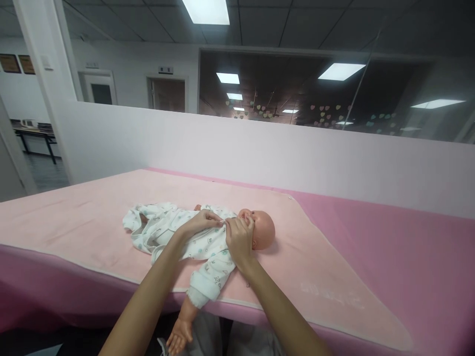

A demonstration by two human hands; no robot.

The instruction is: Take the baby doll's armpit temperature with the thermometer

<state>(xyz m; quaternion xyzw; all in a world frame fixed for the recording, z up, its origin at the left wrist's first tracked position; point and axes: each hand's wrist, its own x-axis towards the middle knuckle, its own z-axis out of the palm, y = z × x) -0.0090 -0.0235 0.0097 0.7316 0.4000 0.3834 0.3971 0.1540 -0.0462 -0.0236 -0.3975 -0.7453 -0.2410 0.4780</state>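
A baby doll lies on its back with its head to the right, dressed in a white patterned romper. At the romper's neckline, my left hand pinches the fabric edge between thumb and fingers. Close beside it, my right hand has its fingers closed on the same part of the collar, just below the doll's chin, partly covering its face. One doll arm stretches toward me over the table edge. On the left, the romper's leg part lies rumpled.
A peach mat covers much of the pink table surface. Behind it rises a white partition with glass above. In the room at far left stands a dark table.
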